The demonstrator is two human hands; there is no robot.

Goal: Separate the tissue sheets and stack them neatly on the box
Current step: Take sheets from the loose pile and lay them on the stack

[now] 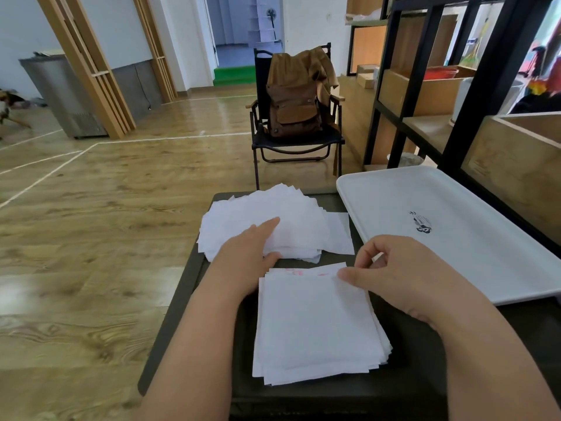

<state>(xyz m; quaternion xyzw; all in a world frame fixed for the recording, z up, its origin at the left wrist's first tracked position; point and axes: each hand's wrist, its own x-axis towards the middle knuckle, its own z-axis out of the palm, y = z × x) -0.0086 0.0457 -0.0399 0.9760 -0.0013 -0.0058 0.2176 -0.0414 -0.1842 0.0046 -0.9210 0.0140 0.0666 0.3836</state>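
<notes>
A dark box (409, 360) lies in front of me with two piles of white tissue sheets on it. The far pile (291, 220) is fanned out and uneven. The near pile (315, 323) is squarer, with faint pink marks at its far edge. My left hand (246, 250) rests flat with straight fingers on the near left part of the far pile. My right hand (403, 271) pinches the far right corner of the near pile's top sheet between thumb and forefinger.
A white tray (473, 238) overlaps the box's right side. Behind it stand black shelves (425, 86) with wooden crates. A folding chair (294, 141) with a brown backpack stands beyond the box. Wooden floor lies to the left.
</notes>
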